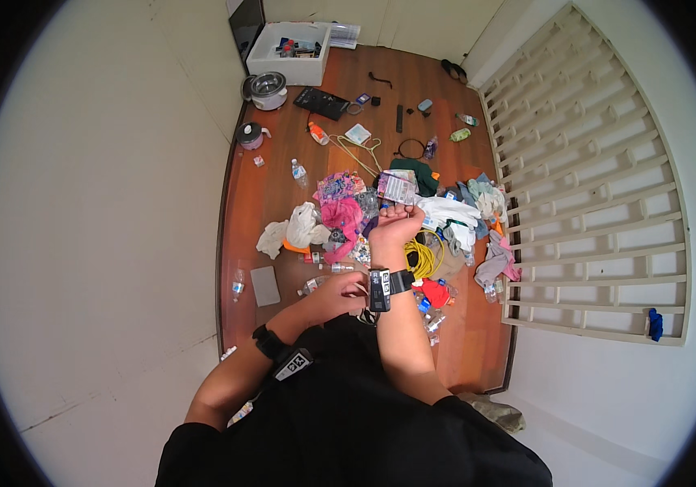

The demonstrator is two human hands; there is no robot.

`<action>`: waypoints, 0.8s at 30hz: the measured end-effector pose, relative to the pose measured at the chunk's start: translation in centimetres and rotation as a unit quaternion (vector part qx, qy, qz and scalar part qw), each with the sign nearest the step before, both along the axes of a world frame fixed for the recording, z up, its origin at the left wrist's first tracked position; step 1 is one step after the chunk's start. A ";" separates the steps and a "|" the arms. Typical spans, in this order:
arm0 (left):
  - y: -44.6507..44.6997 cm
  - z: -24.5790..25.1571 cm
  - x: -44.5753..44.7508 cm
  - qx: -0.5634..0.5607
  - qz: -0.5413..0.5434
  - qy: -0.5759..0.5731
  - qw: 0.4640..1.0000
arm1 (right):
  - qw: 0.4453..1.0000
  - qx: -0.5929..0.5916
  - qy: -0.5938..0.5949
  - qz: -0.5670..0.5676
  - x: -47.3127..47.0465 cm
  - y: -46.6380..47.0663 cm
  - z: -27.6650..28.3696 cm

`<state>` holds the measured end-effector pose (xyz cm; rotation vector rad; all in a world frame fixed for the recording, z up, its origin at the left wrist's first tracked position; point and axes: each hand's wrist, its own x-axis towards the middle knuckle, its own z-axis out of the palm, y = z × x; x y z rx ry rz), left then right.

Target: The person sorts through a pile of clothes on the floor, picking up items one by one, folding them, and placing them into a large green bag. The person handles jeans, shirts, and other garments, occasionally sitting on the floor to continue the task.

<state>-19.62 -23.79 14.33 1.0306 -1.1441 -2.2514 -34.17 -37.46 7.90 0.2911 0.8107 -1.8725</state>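
Note:
My right hand (395,226) is held out palm up with its fingers curled, over a heap of clothes and packets. Just beyond its fingertips shows a purple-and-white printed packet (398,186); whether they touch is unclear. My left hand (340,297) is bent in towards the right wrist, fingertips beside the black strapped device (379,290) there. What its fingers hold, if anything, is hidden. A second strapped device (293,364) sits on my left wrist. Around the hands lie a pink cloth (342,219), a white garment (448,212) and a coiled yellow cable (423,259).
Plastic bottles (299,173) lie scattered over the wooden floor. A white foam box (290,55) stands at the back left, near a rice cooker (267,90) and a small lidded pot (252,136). Clothes hangers (357,152) lie mid-floor. A white lattice railing (598,240) lines the right wall.

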 end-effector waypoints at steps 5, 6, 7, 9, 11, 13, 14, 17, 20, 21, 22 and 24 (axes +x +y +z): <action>-2.4 -2.5 -1.6 -0.072 0.099 0.063 0.990 | 1.000 -0.003 -0.017 0.015 -1.0 -3.1 -0.6; -3.1 -2.8 -1.3 -0.063 0.076 0.051 0.994 | 1.000 -0.005 -0.023 0.018 -0.9 -3.4 -0.7; -3.7 -3.0 -1.1 -0.054 0.058 0.056 0.995 | 0.999 -0.012 -0.016 0.026 -0.8 -3.8 -0.7; -5.1 -3.3 -0.7 -0.053 0.045 0.029 0.997 | 0.999 -0.025 -0.004 0.040 -0.2 -4.5 -0.7; -6.7 -3.6 0.4 0.004 0.025 0.013 1.000 | 0.998 -0.031 -0.001 0.050 0.4 -5.5 -0.8; -8.1 -4.3 1.4 -0.034 0.046 0.023 0.998 | 0.998 -0.030 0.002 0.062 1.1 -6.7 -1.2; -8.6 -4.8 2.0 -0.051 0.058 0.044 0.996 | 0.996 -0.033 -0.005 0.079 1.3 -7.1 -1.6; -10.6 -7.2 6.7 0.023 0.167 0.076 0.983 | 0.985 -0.061 -0.079 0.143 2.4 -8.5 -4.0; -12.8 -10.5 13.3 0.146 0.350 0.240 0.894 | 0.974 0.014 -0.149 0.173 3.5 -9.1 -7.6; -13.4 -11.7 15.9 0.175 0.389 0.252 0.869 | 0.969 0.040 -0.159 0.184 3.9 -9.1 -9.0; -13.8 -12.9 18.4 0.180 0.407 0.253 0.859 | 0.963 0.046 -0.153 0.218 4.4 -8.8 -10.3; -15.0 -15.6 22.9 0.185 0.435 0.253 0.844 | 0.953 0.085 -0.167 0.239 5.9 -8.4 -12.9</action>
